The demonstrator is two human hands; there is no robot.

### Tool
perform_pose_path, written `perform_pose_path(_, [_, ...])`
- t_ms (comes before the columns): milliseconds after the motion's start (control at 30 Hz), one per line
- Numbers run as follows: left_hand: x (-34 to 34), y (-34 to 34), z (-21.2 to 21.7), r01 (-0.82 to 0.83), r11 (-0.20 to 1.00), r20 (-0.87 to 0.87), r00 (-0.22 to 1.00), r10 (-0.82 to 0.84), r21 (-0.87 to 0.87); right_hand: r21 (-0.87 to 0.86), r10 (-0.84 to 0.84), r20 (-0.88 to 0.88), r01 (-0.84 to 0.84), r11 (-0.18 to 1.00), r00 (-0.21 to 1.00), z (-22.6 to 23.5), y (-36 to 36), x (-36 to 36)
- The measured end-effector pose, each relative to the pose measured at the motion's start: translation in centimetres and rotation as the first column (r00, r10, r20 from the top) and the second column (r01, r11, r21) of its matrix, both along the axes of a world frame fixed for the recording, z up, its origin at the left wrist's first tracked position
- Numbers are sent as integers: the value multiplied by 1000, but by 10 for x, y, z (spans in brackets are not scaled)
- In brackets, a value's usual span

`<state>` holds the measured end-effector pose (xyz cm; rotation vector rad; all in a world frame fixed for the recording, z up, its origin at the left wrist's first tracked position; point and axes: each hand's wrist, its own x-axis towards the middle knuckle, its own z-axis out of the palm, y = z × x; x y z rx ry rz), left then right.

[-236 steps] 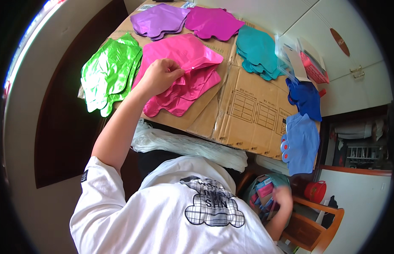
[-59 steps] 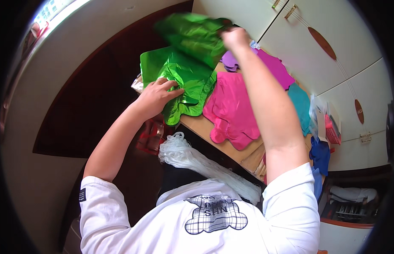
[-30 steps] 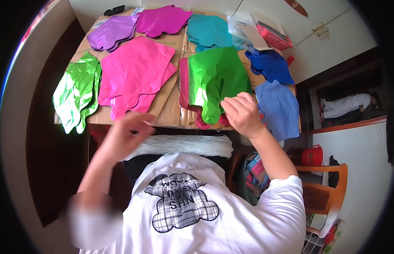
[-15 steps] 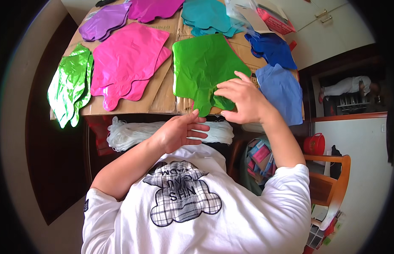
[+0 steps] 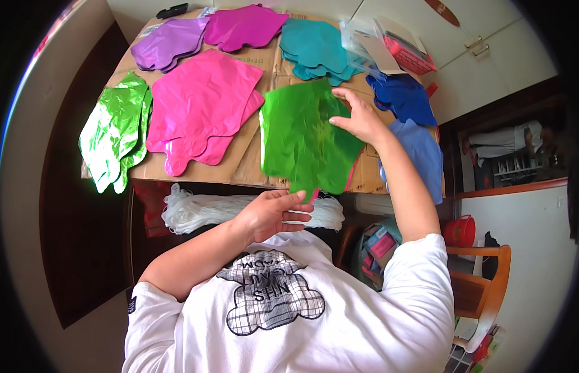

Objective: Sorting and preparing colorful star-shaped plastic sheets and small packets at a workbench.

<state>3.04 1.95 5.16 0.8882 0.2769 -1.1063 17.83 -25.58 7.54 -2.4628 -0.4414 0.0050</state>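
Cardboard-topped table [image 5: 243, 156], green foil sheet [image 5: 305, 140] near its front edge: left hand [image 5: 271, 216] pinching the bottom tab, right hand [image 5: 362, 119] spread at the upper right. Pink foil stack [image 5: 202, 102] just left, teal one [image 5: 314, 48] behind.

A pale wall [image 5: 29, 205] and a dark brown panel [image 5: 72, 248] occupy the left side; bright light [image 5: 23, 90] edges the upper left. White cabinet doors [image 5: 507, 71] with metal handles [image 5: 480, 48] stand upper right. A wooden chair [image 5: 470, 295] is positioned lower right.
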Motion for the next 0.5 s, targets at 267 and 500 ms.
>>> perform_pose_path(267, [-3,-18,-8,-13,998,71,997,17,-57,-18,53,37,-52,998,998,14,9,-6])
perform_pose_path(500, [-1,-16,-11,137,980,47,990,-131,-148,-256,156,63,-135,957,986,35,21,15])
